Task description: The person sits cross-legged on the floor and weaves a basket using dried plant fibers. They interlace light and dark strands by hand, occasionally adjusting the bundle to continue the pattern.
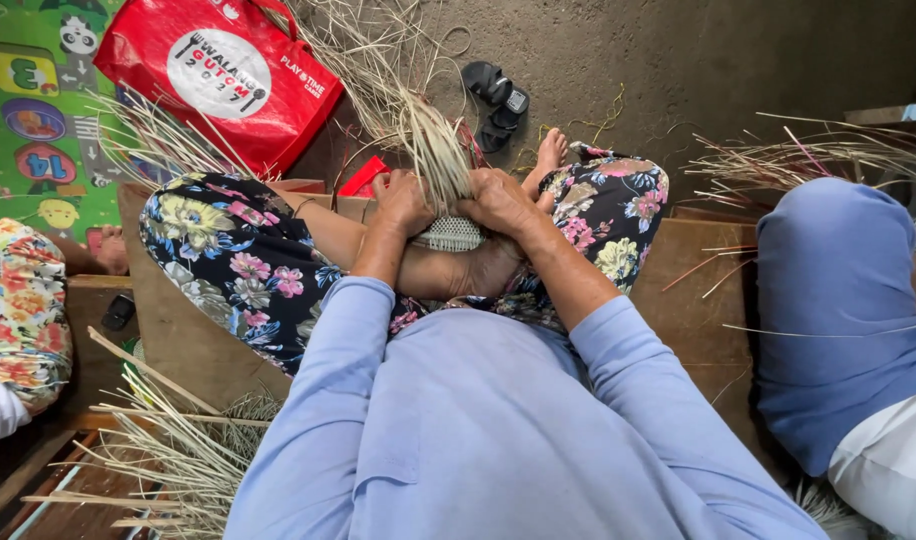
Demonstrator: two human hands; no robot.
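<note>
A small pale woven piece (450,235) rests against my bare foot, with a bundle of long dry straw strands (433,140) rising from it. My left hand (400,200) grips the strands on the left side. My right hand (498,200) presses them from the right, fingers closed around the bundle. I sit cross-legged on a wooden platform (693,290) in floral trousers and a light blue long-sleeved top.
A red shopping bag (223,75) lies ahead on the left beside a colourful play mat (33,110). Black sandals (498,100) sit on the concrete floor. Loose straw (178,450) lies at lower left. A person in a blue head covering (838,310) sits at my right.
</note>
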